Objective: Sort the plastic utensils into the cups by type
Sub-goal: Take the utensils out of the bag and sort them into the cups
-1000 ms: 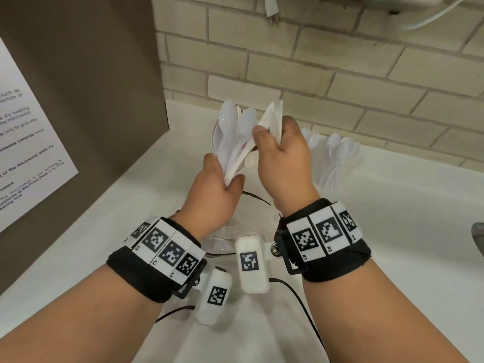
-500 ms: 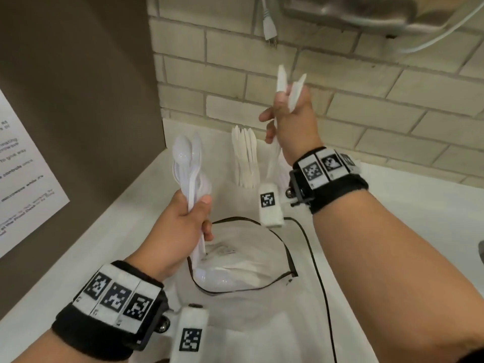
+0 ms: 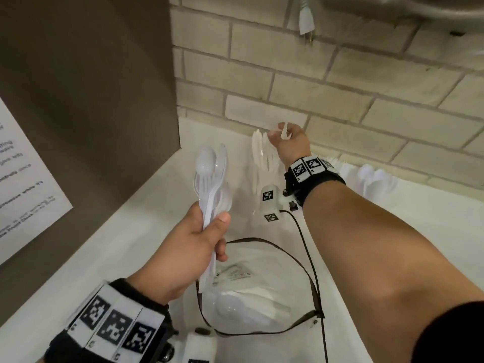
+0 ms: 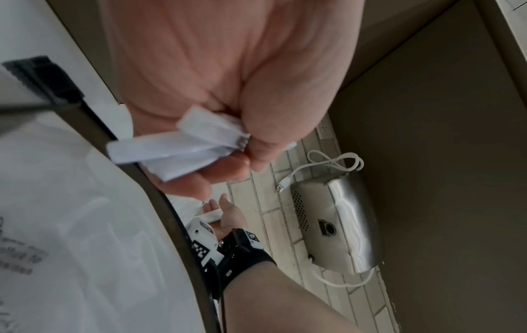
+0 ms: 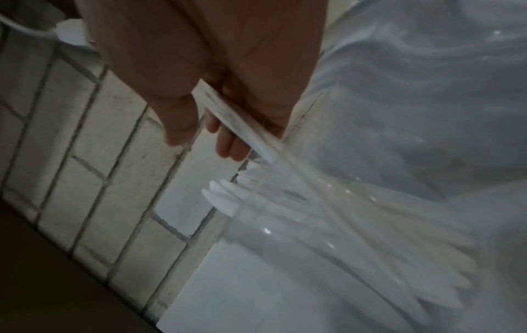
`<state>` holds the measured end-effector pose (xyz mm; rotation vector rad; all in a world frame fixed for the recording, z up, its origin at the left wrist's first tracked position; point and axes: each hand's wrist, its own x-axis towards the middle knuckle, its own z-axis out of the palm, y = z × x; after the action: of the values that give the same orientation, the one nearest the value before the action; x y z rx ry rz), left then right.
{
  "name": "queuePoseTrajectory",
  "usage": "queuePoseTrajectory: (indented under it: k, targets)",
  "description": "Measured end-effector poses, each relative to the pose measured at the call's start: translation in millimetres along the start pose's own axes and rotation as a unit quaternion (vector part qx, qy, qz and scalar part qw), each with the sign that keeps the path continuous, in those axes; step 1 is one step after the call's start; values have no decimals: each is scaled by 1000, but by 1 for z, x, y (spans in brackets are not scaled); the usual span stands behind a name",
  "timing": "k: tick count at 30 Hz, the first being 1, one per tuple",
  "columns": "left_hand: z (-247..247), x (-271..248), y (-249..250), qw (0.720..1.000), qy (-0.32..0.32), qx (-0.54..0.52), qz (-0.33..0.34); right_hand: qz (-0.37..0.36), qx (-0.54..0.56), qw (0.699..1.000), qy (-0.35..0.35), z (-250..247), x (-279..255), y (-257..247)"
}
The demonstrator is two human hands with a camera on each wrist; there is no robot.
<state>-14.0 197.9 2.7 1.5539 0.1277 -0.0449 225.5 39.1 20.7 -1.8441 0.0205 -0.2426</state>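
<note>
The white countertop (image 3: 392, 244) fills the lower head view, with a pale brick wall (image 3: 340, 82) running across 12 o'clock and a dark brown panel (image 3: 91, 87) at 10 o'clock carrying a white printed notice (image 3: 23, 184). At 1 o'clock a brushed steel appliance (image 4: 336, 223) hangs on the wall, its white plug (image 3: 306, 19) dangling loose.

A clear plastic bag with a dark drawstring rim (image 3: 311, 281) lies at 6 o'clock on the counter, white utensils showing inside it.

The left hand (image 3: 188, 255), at 8 o'clock, grips a bundle of white plastic spoons and forks (image 3: 212, 184) by the handles, fingers curled tight round them and the thumb pressed across the front; the bowls and tines point up toward 12.

The right hand (image 3: 288, 145) reaches to 12 o'clock above a clear plastic cup of white plastic knives (image 5: 328, 225), which stands on the counter near the wall. Its thumb and fingers (image 5: 228, 144) pinch the handle ends of a few white knives (image 5: 242, 126), whose lower parts dip into the cup among the others, blades up.

At 2 o'clock, beyond the right wrist, stand white forks (image 3: 337, 163) and white spoons (image 3: 377, 179) against the wall; their cups are too faint to make out.
</note>
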Motion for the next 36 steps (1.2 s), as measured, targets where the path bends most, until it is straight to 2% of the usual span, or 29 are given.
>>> queuePoseTrajectory:
  k: [2,5,9,11,14,16,18,21,23,25,30,36]
  targets:
    - [4,1,0,1000,-5,-5,2,7,-29,1000,3,-2,-2,2]
    - [12,0,2,1000,-10,-4,13,4,-9,1000,-12,-3,-4,-2]
    - [16,-3,6,1000,-16,-5,22,-45,-36,998,-2,-13,-2,-15]
    - [18,-5,7,1000,-21,-7,19,-44,-87,995,-35,-17,-2,-22]
    - [23,-9,11,999,-26,-27,8,22,-247,957,-149,-14,-16,-24]
    - [28,-12,15,999,-30,-40,4,-27,-334,927,-170,-13,-27,-25]
    - [30,-15,18,998,-35,-42,6,-87,-308,941,-110,-18,-35,-33]
    - [31,-19,21,998,-38,-41,9,-114,-226,966,-52,-34,-53,-65]
    - [33,-19,23,999,-31,-43,9,-105,-146,982,-61,-47,-79,-90]
    - [36,-19,25,999,-26,-38,15,-64,-50,990,-112,-63,-117,-108]
    - [51,-22,29,997,-59,-33,33,-7,-139,962,-236,-96,-193,-103]
    - [65,-24,29,991,-120,-43,31,34,-120,977,-175,-97,-219,-70]
